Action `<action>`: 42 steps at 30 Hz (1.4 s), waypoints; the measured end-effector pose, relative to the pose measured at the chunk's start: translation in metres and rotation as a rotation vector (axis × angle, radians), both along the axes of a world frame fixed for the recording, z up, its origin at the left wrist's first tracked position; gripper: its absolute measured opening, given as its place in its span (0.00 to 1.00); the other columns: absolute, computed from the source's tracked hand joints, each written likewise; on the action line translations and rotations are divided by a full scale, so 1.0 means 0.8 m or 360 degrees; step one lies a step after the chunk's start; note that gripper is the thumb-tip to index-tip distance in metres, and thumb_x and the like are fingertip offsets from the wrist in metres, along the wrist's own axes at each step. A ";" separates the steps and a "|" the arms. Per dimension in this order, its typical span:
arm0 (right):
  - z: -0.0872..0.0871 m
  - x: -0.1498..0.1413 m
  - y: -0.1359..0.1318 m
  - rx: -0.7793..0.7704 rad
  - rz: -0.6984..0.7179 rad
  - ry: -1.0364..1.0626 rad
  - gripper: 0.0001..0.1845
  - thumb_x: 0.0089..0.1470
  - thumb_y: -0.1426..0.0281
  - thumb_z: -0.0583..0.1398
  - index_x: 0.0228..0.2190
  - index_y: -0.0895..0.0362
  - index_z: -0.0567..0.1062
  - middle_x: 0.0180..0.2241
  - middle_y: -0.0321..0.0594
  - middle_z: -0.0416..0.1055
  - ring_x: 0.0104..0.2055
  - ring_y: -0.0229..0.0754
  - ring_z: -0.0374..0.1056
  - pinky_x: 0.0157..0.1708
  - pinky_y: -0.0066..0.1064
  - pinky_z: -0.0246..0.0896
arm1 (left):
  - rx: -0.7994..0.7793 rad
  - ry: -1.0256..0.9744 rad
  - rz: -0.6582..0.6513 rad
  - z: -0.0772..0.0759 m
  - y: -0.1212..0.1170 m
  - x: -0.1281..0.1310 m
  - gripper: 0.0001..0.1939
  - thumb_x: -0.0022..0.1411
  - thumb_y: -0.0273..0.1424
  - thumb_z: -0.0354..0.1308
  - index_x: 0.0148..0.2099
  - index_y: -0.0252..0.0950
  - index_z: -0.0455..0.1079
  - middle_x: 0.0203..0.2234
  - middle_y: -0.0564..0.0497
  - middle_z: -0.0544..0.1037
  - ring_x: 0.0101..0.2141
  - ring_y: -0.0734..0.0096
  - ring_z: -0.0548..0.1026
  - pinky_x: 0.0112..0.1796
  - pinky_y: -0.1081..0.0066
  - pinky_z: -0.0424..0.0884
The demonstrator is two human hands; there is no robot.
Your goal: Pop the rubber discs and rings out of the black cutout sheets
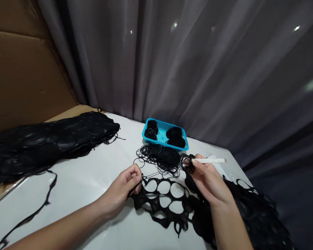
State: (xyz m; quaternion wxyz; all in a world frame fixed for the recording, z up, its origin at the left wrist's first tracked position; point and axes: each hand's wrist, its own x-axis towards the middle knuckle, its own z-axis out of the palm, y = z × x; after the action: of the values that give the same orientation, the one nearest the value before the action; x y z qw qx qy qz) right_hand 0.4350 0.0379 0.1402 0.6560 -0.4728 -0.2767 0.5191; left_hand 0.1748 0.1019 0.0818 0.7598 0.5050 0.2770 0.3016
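Head view: at far left, a thick black stack [55, 139] lies across the white counter [89, 180], set to the side so that the middle remains workable; a trailing strip [51, 189] lies below it. The left hand [122, 189], wrist low and fingers curled inward, pinches one end of a perforated black sheet [139, 201], apparently to steady it; the rest lies on the counter between the hands. Beyond, a blue basket [161, 133] keeps dark bundles grouped at its two ends, presumably for order, with a tangled ring pile [169, 156] just in front. The right hand [207, 177], forearm rising from below, is closed on a ring bundle [189, 165] and a white stick [216, 160], the latter pointing outward, probably to leave the fingertips usable. The hands are apart. At far right lies a black heap [260, 215], partly behind the right forearm.
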 end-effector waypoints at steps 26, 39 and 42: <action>-0.022 -0.077 -0.004 -0.0063 0.0455 -0.0500 0.18 0.54 0.60 0.68 0.26 0.54 0.65 0.29 0.33 0.65 0.37 0.40 0.62 0.38 0.29 0.55 | 0.0673 0.0212 -0.0165 0.023 -0.001 0.006 0.14 0.65 0.37 0.61 0.49 0.39 0.67 0.42 0.50 0.74 0.41 0.65 0.71 0.43 0.67 0.66; -0.007 -0.069 -0.012 0.0086 0.0236 -0.0409 0.18 0.53 0.59 0.69 0.27 0.54 0.66 0.30 0.34 0.66 0.40 0.42 0.63 0.41 0.30 0.58 | 0.0689 0.0294 -0.0175 0.069 0.035 0.037 0.14 0.50 0.25 0.60 0.42 0.37 0.69 0.27 0.58 0.72 0.29 0.74 0.68 0.33 0.74 0.62; -0.006 -0.069 -0.011 0.0105 0.0218 -0.0333 0.19 0.52 0.60 0.70 0.26 0.54 0.66 0.30 0.34 0.66 0.37 0.40 0.63 0.38 0.29 0.58 | 0.0255 0.0273 -0.0401 0.061 0.036 0.044 0.17 0.47 0.25 0.61 0.42 0.37 0.69 0.24 0.59 0.71 0.26 0.74 0.69 0.27 0.76 0.59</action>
State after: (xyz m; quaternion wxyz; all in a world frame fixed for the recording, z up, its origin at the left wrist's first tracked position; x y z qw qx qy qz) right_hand 0.3795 0.0292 0.1353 0.6019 -0.4825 -0.3923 0.5011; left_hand 0.2100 0.1307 0.1307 0.7225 0.6185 0.2504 0.1809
